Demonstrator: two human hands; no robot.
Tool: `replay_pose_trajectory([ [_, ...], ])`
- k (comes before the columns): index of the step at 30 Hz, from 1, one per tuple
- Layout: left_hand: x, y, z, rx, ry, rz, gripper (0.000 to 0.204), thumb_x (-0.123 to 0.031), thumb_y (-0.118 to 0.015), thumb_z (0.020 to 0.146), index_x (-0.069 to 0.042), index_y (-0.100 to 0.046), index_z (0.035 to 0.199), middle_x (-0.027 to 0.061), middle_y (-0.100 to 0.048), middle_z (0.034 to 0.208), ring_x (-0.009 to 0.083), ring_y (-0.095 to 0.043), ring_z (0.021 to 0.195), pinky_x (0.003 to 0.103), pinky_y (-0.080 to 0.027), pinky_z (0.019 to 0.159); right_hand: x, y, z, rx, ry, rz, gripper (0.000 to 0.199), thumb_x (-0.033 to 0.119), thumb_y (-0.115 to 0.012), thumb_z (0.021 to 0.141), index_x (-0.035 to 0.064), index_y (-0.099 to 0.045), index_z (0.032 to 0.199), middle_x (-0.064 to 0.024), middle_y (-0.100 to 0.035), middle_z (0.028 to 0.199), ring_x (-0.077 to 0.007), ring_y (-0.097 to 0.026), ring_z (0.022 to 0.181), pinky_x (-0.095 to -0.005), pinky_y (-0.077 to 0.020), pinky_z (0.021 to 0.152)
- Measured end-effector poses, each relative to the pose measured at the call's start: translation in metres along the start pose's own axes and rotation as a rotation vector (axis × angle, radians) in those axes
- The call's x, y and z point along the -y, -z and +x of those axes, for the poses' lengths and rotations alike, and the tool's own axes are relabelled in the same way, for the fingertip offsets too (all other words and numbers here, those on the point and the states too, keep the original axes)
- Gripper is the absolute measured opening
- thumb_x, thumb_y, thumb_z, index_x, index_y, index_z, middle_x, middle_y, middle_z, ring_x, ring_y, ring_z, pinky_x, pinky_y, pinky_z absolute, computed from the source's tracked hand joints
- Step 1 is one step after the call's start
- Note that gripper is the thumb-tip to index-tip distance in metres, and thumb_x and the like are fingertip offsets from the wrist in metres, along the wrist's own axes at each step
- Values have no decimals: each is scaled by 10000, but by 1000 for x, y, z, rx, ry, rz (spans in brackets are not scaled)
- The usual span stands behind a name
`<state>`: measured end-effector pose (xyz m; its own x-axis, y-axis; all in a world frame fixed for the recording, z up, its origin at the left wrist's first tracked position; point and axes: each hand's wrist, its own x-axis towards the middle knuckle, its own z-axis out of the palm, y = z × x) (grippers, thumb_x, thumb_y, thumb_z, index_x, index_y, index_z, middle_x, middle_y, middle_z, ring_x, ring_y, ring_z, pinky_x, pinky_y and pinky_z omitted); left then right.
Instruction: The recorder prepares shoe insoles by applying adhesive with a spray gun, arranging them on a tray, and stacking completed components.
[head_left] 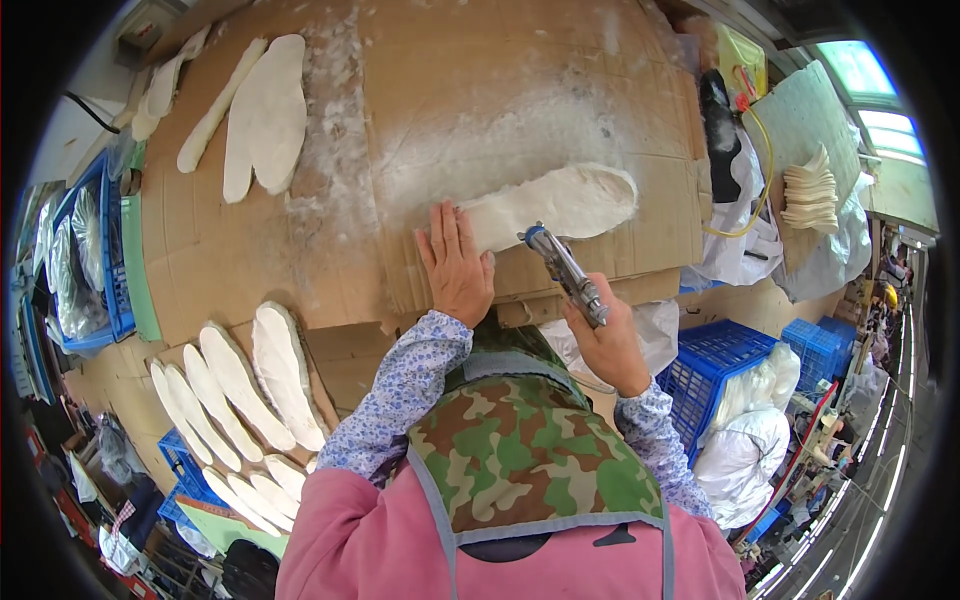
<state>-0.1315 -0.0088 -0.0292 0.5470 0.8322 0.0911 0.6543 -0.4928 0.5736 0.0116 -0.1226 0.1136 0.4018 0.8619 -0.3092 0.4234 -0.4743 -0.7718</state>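
Note:
A long white fleecy insole (560, 205) lies across the cardboard-covered table (440, 110), its wide rounded end to the right. My left hand (458, 265) rests with its fingers stretched out over the insole's narrow left end. In my right hand (612, 345) is a metal spray gun (563, 265), its blue-ringed nozzle pointing up and left, close to the insole's near edge. I cannot make out whether a finger presses the trigger. Whitish residue coats the cardboard around the insole.
More white insoles (268, 120) lie at the far left, and several others (235, 385) stand in rows at the near left. A blue crate (715, 375) with plastic bags is at the right. A yellow hose (765, 190) hangs near stacked insole pieces (810, 190). Another blue crate (115, 255) flanks the left.

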Motion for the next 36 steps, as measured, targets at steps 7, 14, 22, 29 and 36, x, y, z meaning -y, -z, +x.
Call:
replay_pose_trajectory([
  [7,9,8,-11,-17,17,-11,648,-160,-522,864,51,-254,1415,196,-177,1517,369,-137,1415,550,-68,1128,11,-15,1,66,-35,-2,233,55,-593,849,36,-496,1061,-190,-570,760,-368,-568,693,-383,-448,622],
  [14,21,7,-15,-43,52,-15,619,-124,-504,868,33,-264,1416,183,-198,1512,364,-140,1416,550,-72,1127,19,-28,1,132,29,23,251,51,-596,843,15,-493,1068,-208,-595,821,-388,-586,749,-401,-464,658],
  [22,18,11,-15,-27,56,19,648,-140,-563,847,46,-285,1402,187,-207,1507,374,-150,1411,557,-96,1122,14,-31,-1,113,80,53,238,67,-614,855,24,-503,1061,-167,-570,793,-326,-563,711,-359,-450,659],
  [29,17,20,-18,-118,142,-96,673,-84,-551,795,22,-291,1407,208,-278,1454,373,-248,1352,522,-169,1097,17,-27,-2,125,88,51,241,73,-618,849,30,-512,1062,-157,-585,769,-319,-578,680,-351,-453,630],
  [36,13,24,-7,-89,226,-268,574,-65,-513,823,-14,-354,1372,185,-520,1085,363,-519,982,468,-395,864,2,-19,-5,84,80,80,275,18,-601,822,18,-491,1074,-207,-598,830,-403,-588,769,-405,-465,665],
])
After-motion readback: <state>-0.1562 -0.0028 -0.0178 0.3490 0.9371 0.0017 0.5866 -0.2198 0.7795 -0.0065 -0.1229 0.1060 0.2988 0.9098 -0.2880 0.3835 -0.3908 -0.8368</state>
